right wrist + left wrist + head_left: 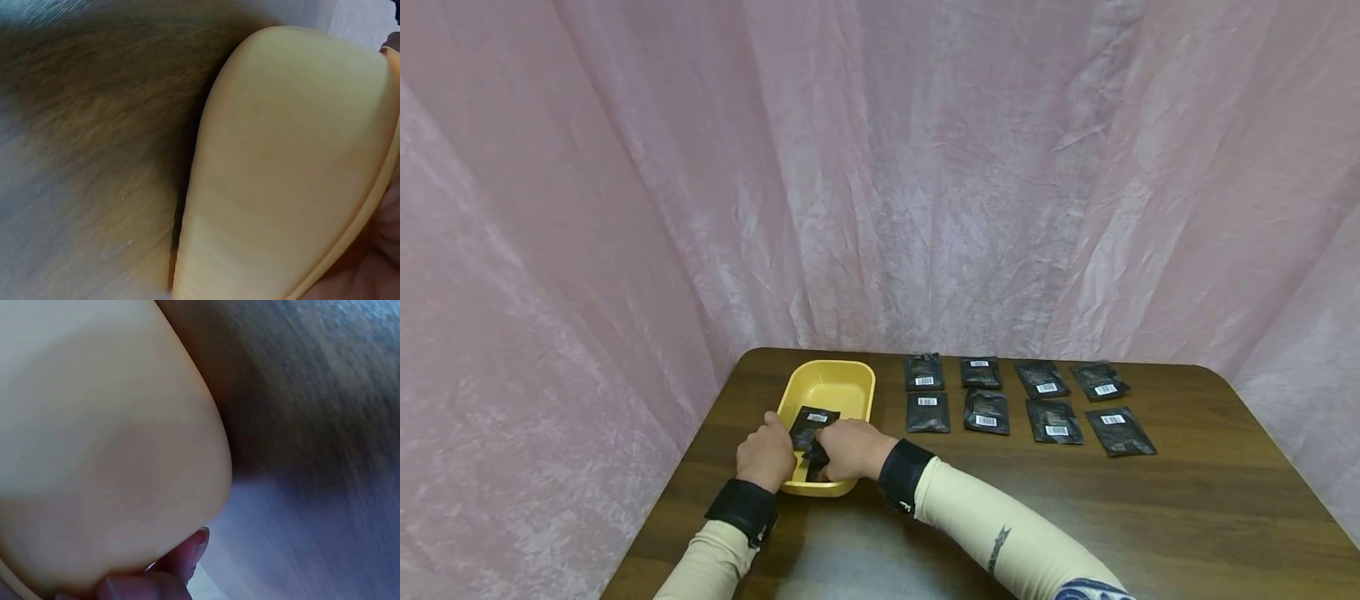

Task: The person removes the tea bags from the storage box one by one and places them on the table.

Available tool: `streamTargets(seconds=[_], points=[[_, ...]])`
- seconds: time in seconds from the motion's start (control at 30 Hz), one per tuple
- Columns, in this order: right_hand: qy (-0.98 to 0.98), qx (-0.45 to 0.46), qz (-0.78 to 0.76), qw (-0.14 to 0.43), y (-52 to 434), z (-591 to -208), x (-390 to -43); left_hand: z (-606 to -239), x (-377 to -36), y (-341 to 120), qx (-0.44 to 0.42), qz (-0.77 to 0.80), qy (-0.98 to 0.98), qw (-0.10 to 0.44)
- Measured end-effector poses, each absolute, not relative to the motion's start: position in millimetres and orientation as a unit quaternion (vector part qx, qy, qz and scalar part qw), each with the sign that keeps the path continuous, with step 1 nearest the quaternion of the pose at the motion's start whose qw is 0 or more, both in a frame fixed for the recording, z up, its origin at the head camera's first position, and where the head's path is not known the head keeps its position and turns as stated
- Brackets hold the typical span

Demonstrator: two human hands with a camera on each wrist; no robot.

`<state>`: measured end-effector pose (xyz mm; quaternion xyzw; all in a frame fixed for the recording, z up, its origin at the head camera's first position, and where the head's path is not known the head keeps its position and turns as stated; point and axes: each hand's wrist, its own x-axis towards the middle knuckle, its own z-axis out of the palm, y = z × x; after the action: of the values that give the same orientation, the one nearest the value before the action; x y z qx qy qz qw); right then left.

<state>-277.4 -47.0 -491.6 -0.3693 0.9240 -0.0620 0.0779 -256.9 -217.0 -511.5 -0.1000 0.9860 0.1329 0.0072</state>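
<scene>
Pink velvety curtains [887, 183] hang behind the brown wooden table [1225, 492], where a yellow tray [842, 392] sits toward the left. With my left hand [765, 454] I grip the tray's near left side, fingertips curled against its outer wall. My right hand [852, 450] reaches over the right rim, fingers bent down onto the black packets [807, 427] lying inside; whether they pinch one I cannot tell. Right of the tray, eight more barcoded packets [987, 412] lie flat in two rows of four
</scene>
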Motion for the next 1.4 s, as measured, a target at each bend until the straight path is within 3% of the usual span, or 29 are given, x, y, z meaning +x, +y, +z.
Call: streamTargets(seconds=[0.63, 1.4], points=[[0.926, -0.369, -0.07, 0.029, -43.4, -496.6, -275.2, -510.1, -256.6, -215.3, -0.093, 0.131, 0.987, -0.015], [0.927, -0.359, -0.103, 0.028, -42.4, -498.7, -269.2, -510.4, -254.8, -215.9, -0.094, 0.127, 0.987, -0.007]])
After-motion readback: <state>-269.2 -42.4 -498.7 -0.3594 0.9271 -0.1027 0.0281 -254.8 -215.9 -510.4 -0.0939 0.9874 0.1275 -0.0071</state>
